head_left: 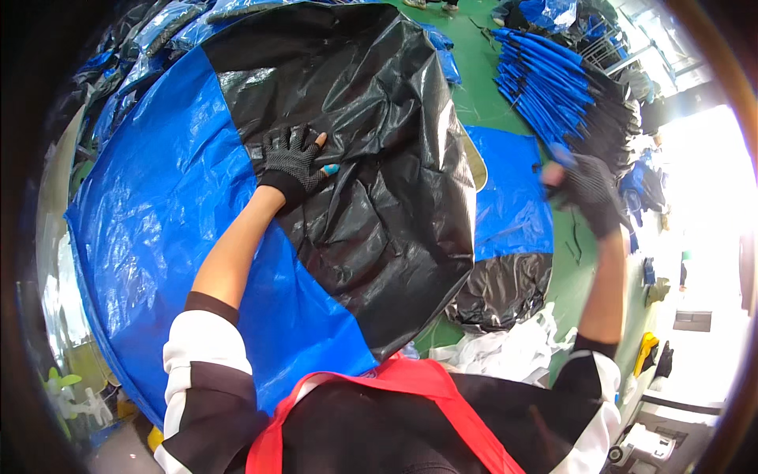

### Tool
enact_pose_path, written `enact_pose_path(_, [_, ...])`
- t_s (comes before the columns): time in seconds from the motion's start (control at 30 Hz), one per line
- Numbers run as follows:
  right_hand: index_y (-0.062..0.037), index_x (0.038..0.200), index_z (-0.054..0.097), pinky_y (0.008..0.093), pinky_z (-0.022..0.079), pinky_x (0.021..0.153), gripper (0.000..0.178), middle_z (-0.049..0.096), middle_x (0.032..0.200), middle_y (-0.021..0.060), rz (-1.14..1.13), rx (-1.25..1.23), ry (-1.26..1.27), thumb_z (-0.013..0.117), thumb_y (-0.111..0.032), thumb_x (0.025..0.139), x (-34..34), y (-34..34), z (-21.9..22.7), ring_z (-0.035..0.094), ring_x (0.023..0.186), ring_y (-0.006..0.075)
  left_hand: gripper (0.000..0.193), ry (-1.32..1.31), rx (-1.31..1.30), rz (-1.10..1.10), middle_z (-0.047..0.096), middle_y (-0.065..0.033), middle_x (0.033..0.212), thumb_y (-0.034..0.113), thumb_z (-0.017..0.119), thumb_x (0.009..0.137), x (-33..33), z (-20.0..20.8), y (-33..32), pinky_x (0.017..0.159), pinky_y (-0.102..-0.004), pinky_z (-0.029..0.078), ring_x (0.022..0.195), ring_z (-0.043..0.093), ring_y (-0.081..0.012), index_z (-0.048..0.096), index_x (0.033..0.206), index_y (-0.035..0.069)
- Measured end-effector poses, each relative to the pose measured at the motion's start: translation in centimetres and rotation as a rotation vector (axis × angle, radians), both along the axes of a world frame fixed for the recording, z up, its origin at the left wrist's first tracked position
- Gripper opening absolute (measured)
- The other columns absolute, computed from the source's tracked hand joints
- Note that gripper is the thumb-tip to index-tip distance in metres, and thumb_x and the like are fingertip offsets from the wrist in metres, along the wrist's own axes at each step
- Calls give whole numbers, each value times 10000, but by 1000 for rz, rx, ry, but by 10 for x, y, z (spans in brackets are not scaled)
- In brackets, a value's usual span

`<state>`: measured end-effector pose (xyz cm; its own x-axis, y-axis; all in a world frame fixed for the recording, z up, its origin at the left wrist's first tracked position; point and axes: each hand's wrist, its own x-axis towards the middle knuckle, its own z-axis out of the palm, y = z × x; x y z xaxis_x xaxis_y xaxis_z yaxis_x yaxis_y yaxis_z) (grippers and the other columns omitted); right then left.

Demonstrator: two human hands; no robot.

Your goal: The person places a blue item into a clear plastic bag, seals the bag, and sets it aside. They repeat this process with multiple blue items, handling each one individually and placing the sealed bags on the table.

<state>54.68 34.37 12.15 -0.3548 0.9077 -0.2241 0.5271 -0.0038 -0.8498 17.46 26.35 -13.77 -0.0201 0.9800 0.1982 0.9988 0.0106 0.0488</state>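
Head view: left hand [295, 162], dark grey knit glove, palm down, fingers spread apart, flat on large blue-and-black glossy plastic sheet [387, 170]. Sheet directly under left hand, black part reaching right, blue part left. Right hand [586, 189], same glove, blurred, beyond sheet's right edge, near stacked blue folded pieces [541, 87]; cannot tell whether fingers grip anything.

Left hand [294, 163] flat, splayed; right hand [587, 192] blurred.

- right hand [588, 192] is looking super blurry, can't tell its grip
- smaller blue-and-black sheet [513, 193] is partly hiding behind the big sheet [371, 142]
- someone's feet [449, 7] are getting cropped up top
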Motion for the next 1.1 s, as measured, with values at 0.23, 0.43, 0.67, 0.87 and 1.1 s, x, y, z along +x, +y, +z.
enact_pose_path(0.23, [27,944,679,336,487,640,640,622,675,130,423,80,-97,587,-599,850,-70,52,-194,628,703,174,591,-519,189,-255,402,-223,1399,321,562,838,80,20,19,1121,-480,246,1323,341,-390,439,1351,56])
enact_pose_path(0.43, [-39,993,693,403,477,794,462,681,900,193,434,324,-238,602,-476,875,-91,9,-150,651,875,309,647,-93,-115,-150,290,-199,1490,433,481,898,78,2,5,1132,-586,52,1391,234,-391,358,1432,90])
enact_pose_path(0.67, [-35,1107,645,350,502,790,325,648,998,161,97,432,-780,662,-194,824,-17,36,-37,629,853,237,767,-130,50,-184,285,-153,1505,666,477,819,53,-17,11,1082,-670,68,1391,213,-416,384,1433,217])
enact_pose_path(0.87, [-101,1382,448,502,101,1159,704,384,1453,159,1037,1015,-848,505,-560,851,-78,29,-119,250,1400,336,730,-104,18,-154,317,-164,1478,651,465,827,60,-21,11,1056,-690,96,1368,229,-442,442,1396,195])
enact_pose_path(1.1, [-104,1067,638,408,527,745,255,659,945,209,1184,1099,-614,566,-211,846,-307,39,-89,652,874,348,787,-469,-126,-97,282,-218,1492,655,421,865,62,26,4,1125,-567,118,1388,208,-421,402,1409,86])
